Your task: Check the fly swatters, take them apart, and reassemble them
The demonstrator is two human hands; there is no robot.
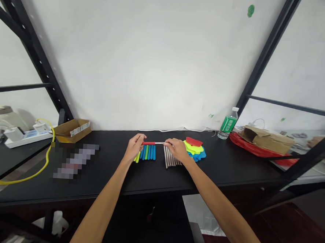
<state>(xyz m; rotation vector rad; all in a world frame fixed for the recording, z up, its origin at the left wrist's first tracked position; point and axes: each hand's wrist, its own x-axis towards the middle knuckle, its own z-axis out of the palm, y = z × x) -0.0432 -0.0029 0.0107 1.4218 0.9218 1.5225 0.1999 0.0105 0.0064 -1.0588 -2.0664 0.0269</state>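
Note:
My left hand [135, 146] is closed around the left end of a red plastic handle [149, 143]. My right hand [176, 148] pinches a thin silvery metal rod [159, 143], which lines up with the handle and meets its right end. Under and beside my left hand lies a row of blue, green and yellow handles [149, 153]. Several metal rods [170, 160] lie side by side below my right hand, partly covered by it. Just right of that hand is a pile of flat plastic pieces [195, 149] in red, yellow and blue, the blue one mesh-like.
The black table [220, 165] backs onto a white wall. A water bottle [228, 123] stands at the back right, near a red bag [240, 144] and torn cardboard [266, 139]. On the left are an open cardboard box [73, 130], a power strip [26, 138] and a yellow cable [48, 155].

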